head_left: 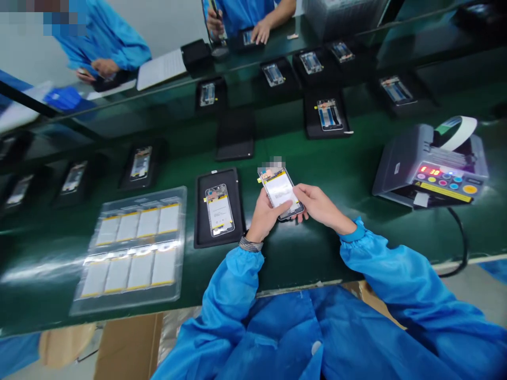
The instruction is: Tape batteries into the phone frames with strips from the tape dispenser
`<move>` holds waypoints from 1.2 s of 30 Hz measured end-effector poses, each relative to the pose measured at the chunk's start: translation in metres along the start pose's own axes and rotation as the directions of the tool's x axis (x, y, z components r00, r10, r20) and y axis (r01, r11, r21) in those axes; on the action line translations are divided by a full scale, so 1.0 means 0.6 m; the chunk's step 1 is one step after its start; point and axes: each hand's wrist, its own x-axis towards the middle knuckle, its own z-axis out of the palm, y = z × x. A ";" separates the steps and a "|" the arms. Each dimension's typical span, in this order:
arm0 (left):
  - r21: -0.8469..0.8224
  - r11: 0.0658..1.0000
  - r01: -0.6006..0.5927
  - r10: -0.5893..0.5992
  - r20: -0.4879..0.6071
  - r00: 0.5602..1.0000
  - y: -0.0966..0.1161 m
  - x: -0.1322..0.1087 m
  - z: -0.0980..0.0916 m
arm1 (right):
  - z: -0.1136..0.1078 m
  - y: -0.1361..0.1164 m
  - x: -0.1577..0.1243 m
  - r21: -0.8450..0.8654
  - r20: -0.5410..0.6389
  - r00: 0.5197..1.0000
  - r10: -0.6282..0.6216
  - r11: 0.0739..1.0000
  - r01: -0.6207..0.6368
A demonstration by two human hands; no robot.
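An opened smartphone (pixel 280 189) with a white battery in its frame is held over the green bench. My left hand (pixel 262 217) grips its lower left side, thumb lying across the battery. From the right, my right hand (pixel 315 203) closes on the phone's lower right edge, some fingers hidden beneath it. Just left of my hands, another opened phone (pixel 220 211) with a battery lies in a black tray (pixel 201 232). Further left is a clear plastic tray (pixel 180 253) with several white batteries (pixel 148 222) in two rows.
A grey tape dispenser (pixel 404 163) with lit buttons stands at right, its cable running off the front edge. Several black trays with opened phones (pixel 330 114) line the bench behind. An extra black tray (pixel 234 138) lies ahead. Two co-workers' hands (pixel 261 31) work across the bench.
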 end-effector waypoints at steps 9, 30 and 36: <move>0.099 0.994 -0.052 0.057 -0.051 0.997 0.089 0.028 -0.038 | 0.022 -0.027 0.032 -0.004 0.032 0.993 -0.110 0.994 0.110; 0.711 0.665 0.229 -0.026 -0.284 0.958 0.243 0.389 -0.241 | -0.252 -0.020 0.302 -0.650 -0.759 0.419 -0.499 0.628 -0.428; 0.840 0.487 0.239 0.028 -0.288 0.957 0.244 0.404 -0.249 | -0.253 -0.014 0.325 -0.613 -0.788 0.417 -0.454 0.639 -0.464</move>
